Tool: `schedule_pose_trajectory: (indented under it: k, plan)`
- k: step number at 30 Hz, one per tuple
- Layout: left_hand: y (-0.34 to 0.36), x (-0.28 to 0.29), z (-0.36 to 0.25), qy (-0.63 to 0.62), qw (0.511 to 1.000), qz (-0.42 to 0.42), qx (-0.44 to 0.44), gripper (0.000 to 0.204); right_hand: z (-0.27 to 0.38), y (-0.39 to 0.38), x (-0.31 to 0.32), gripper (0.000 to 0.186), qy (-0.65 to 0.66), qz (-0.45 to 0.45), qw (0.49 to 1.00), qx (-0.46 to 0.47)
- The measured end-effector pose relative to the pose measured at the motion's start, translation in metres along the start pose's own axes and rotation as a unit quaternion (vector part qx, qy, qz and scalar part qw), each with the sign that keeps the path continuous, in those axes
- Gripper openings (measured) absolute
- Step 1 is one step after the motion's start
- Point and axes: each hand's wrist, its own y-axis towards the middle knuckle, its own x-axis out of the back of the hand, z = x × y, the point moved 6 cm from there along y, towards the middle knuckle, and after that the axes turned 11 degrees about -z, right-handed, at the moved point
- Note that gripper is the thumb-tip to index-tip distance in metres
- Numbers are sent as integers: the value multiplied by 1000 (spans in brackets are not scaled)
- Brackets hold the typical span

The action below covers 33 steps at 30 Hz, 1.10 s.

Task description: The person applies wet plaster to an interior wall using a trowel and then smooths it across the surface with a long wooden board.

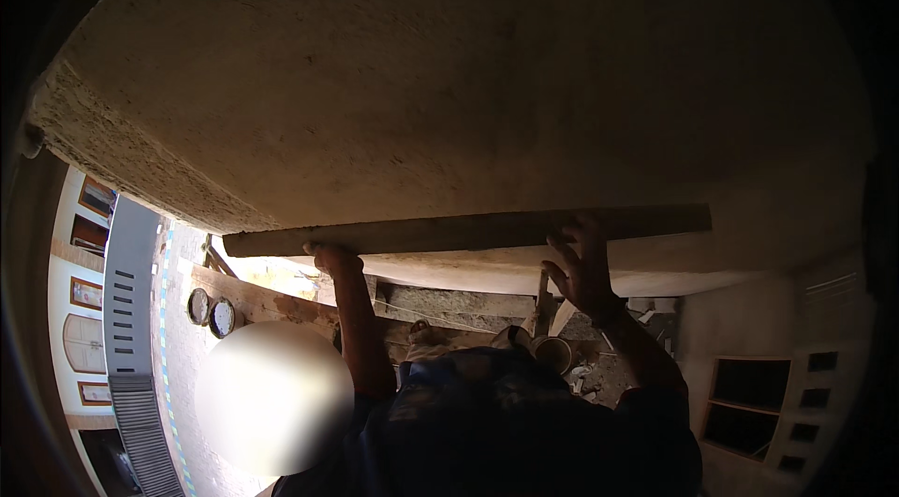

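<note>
At the far left I record a pale building front [84, 300] with framed windows, and beside it a grey wall [131, 282] with a column of dark slots. Next, two round containers [223, 317] stand side by side, near a brown plank [281, 299] running below my arms. Above, a broad plastered face [403, 113] fills most of the view, rough along its left edge. The long board [459, 232] spans the middle, set against that face, its right end slightly higher than its left. My left grip [339, 262] is on the board's lower edge, inward from its left end: the hand is bunched and closed on the edge, the thumb side toward the left, the forearm rising almost upright. The exact wrap of those fingers is too dark to confirm. Low between my arms, a round bucket [552, 355] sits near my clothing. My right grip [586, 274] is spread, fingertips against the board's face right of centre, thumb held apart on the left below the lower edge; the forearm slants up and leftward from a bent elbow. At far right, a wood-framed window [746, 408] with dark panes is noted.
</note>
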Motion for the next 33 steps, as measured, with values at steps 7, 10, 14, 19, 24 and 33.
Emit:
schedule_pose_trajectory:
  k: [7, 10, 14, 19, 24, 33]
  plan:
    - [120, 11, -22, 81, 996, 17, -19, 42, -1, -149, -102, 79, 580, -148, 570, -564]
    - [136, 0, -18, 94, 995, 32, -30, 47, -31, -127, -109, 50, 683, -308, 480, -456]
    - [199, -11, -15, 115, 990, 44, -74, 51, -41, -155, -175, 33, 600, -269, 456, -600]
    - [290, -54, -24, 94, 985, 143, -28, 37, -51, -146, -292, 21, 640, -236, 340, -648]
    - [376, -86, -75, 60, 968, 216, -111, 59, -33, -85, -374, 24, 645, -235, 332, -647]
    - [349, -126, -62, 137, 987, 56, -69, 57, -38, -60, -334, 29, 558, -311, 461, -616]
